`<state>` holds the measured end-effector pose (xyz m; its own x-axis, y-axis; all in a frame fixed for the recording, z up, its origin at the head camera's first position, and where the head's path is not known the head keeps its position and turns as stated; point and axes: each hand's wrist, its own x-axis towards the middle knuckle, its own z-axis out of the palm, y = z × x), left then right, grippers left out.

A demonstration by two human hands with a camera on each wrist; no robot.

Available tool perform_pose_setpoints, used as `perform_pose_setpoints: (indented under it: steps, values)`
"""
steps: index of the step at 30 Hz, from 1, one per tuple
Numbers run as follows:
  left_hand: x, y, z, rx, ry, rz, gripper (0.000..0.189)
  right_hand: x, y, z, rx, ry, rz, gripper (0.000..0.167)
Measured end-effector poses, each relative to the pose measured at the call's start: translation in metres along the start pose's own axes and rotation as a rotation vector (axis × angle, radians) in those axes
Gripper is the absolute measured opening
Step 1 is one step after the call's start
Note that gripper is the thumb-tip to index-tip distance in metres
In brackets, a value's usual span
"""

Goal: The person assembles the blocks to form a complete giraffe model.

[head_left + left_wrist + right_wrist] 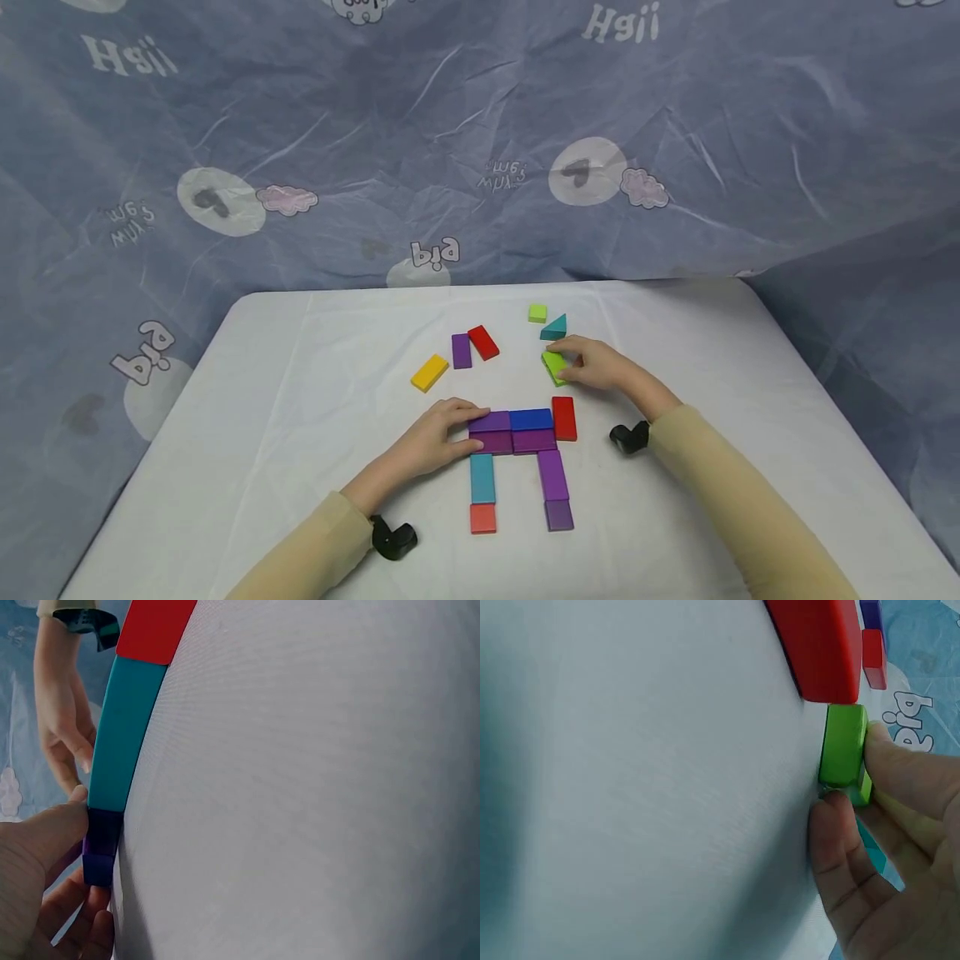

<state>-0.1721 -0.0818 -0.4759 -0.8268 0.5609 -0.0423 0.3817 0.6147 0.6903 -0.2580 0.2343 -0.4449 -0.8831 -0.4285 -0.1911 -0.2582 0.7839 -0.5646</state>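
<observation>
**Block figure partly laid, green block in the right hand**

Blocks lie flat on a white table [300, 433] and form a figure near its front edge. Its body is one row of a purple block [491, 421] and a blue block [531, 418], with a second purple row [513, 441] touching it below. A red block [564, 417] stands at the right end of the body. Two legs go down toward the front edge: a teal block [482, 477] with a small red square [483, 517] under it, and a purple leg [552, 474] with a darker purple square [558, 514].

The left hand [438, 433] rests on the left end of the body, its fingers lightly curled on the purple blocks and holding them steady. The right hand [600, 365] pinches a green block [555, 365] between thumb and fingers, just above the red block and toward the back edge; the block seems to touch the cloth.

As I judge it, body and legs are done, and the part above the red block is not yet built. Loose pieces wait nearer the back edge: a yellow block [429, 372], a purple block with a red one [472, 346], a small green cube [537, 312] and a teal triangle [555, 327].
</observation>
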Motion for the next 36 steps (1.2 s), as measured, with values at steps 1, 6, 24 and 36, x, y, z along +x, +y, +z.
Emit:
perform_pose_setpoints:
  steps: [1,6,24,36]
  values:
    - [0.0,0.0,0.0,-0.001,0.0,0.001,0.049,0.0,0.001,0.001,0.009,0.017,0.01,0.048]
    - [0.0,-0.002,-0.001,-0.002,-0.002,0.004,0.049,-0.004,0.006,0.007,0.049,0.103,0.062,0.045]
    - [0.001,-0.002,-0.002,-0.001,0.005,0.007,0.049,-0.021,0.012,0.021,0.158,0.172,0.034,0.045]
    - [0.0,-0.002,0.0,-0.032,0.013,-0.005,0.048,-0.03,0.015,0.021,0.244,0.12,0.031,0.057]
